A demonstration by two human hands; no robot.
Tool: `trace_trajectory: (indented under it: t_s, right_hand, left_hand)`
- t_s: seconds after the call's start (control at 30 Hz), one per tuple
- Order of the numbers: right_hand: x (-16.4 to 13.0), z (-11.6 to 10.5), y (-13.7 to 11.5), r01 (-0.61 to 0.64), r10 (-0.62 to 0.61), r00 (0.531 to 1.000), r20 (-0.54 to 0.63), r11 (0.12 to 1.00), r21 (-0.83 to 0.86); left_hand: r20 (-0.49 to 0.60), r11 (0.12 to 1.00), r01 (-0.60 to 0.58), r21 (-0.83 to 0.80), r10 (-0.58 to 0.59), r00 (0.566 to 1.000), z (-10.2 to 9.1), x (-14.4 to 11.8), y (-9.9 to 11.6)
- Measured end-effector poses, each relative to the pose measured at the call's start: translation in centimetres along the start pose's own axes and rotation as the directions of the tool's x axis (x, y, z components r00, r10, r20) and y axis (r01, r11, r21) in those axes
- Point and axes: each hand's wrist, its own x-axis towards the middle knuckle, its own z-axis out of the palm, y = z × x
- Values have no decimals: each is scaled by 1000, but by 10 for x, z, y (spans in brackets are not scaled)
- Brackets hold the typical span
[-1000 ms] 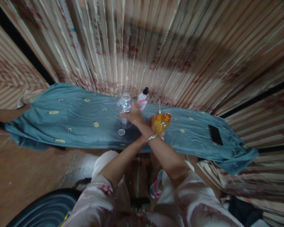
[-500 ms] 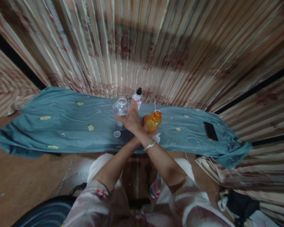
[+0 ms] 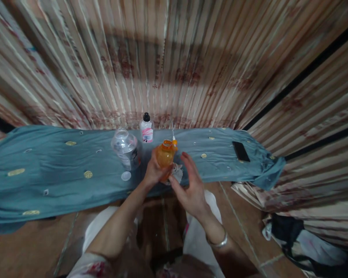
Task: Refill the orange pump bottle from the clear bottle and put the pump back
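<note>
My left hand (image 3: pixel 154 170) is wrapped round an amber see-through bottle (image 3: pixel 165 155) with an uncovered mouth, held upright over the near edge of the cloth. Close on its right, my right hand (image 3: pixel 191 189) has its fingers spread with nothing in them; a silver bangle is on that wrist. Behind the bottle stands an orange cap piece (image 3: pixel 174 143) with a thin pale tube pointing up. A crumpled white tissue (image 3: pixel 177 173) lies between the hands. To the left is a large clear plastic bottle (image 3: pixel 127 151), uncapped, with a white round cap (image 3: pixel 126 176) in front.
A clear bottle with black top and pink label (image 3: pixel 147 131) stands at the back. A black phone (image 3: pixel 241 151) lies at the right of the teal cloth (image 3: pixel 60 166). A pleated curtain (image 3: pixel 174 77) hangs behind. A dark bag (image 3: pixel 287 227) is on the floor at right.
My right hand has left the clear plastic bottle and moved back right, uncrossing my arms. My left hand still holds the amber bottle. The view has shifted right.
</note>
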Motion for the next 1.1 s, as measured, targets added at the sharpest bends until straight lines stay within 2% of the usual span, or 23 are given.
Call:
trace_trajectory:
  t_s: [0.1, 0.17, 0.3, 0.53, 0.77, 1.0, 1.1]
  right_hand:
    - [19, 8, 67, -264, 264, 965, 15, 964, 35]
    - [34, 19, 103, -371, 369, 927, 73, 928, 27]
    - [55, 41, 146, -402, 408, 903, 136, 913, -66]
    - [80, 69, 177, -418, 446, 878, 174, 892, -174]
    - [100, 93, 192, -422, 481, 858, 182, 860, -286]
    - [104, 109, 199, -382, 450, 875, 179, 868, -317]
    - [99, 111, 205, -362, 424, 889, 172, 882, -302]
  left_hand:
    - [-46, 998, 46, 44, -44, 998, -5, 2, -4]
    - [-76, 996, 65, 52, -61, 995, -8, 2, -7]
    - [-96, 996, 61, 71, -54, 994, -12, 2, -12]
    - [-67, 996, 37, 84, -31, 997, -14, 0, -11]
    - [-59, 994, 65, 82, -61, 996, -16, -5, -10]
    - [-128, 986, 100, 133, -83, 988, -15, -7, -2]
    - [-118, 986, 95, 139, -79, 990, -12, -6, 1]
